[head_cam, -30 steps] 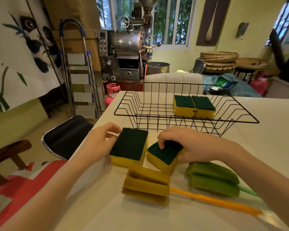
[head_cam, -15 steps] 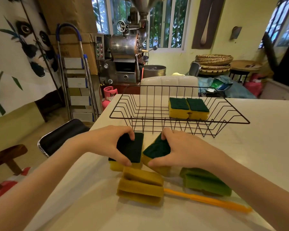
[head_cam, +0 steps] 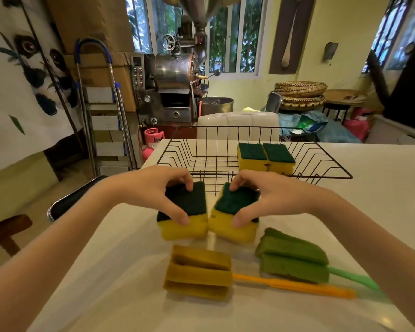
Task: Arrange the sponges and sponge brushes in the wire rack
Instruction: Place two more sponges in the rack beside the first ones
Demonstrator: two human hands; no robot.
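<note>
My left hand [head_cam: 153, 188] grips a yellow sponge with a dark green pad [head_cam: 189, 212], held just above the white table. Beside it my right hand [head_cam: 268, 195] grips a second such sponge [head_cam: 235, 216], tilted. Both sponges hang in front of the black wire rack [head_cam: 177, 154], close to its near edge. Two more yellow-and-green sponges [head_cam: 265, 158] lie side by side inside the rack at the right. Near me on the table lie a yellow sponge brush with an orange handle [head_cam: 199, 271] and a green sponge brush with a green handle [head_cam: 292, 257].
The white table [head_cam: 381, 188] ends at its left edge beside a black chair [head_cam: 67, 202]. A white chair back [head_cam: 237, 125] stands behind the rack. Farther back are a stepladder [head_cam: 106, 116], a metal roasting machine [head_cam: 175, 85] and stacked woven trays [head_cam: 300, 94].
Both hands have closed around their sponges and lifted them off the table, carrying them forward toward the rack's near edge. The brushes and the rack's sponges have stayed put.
</note>
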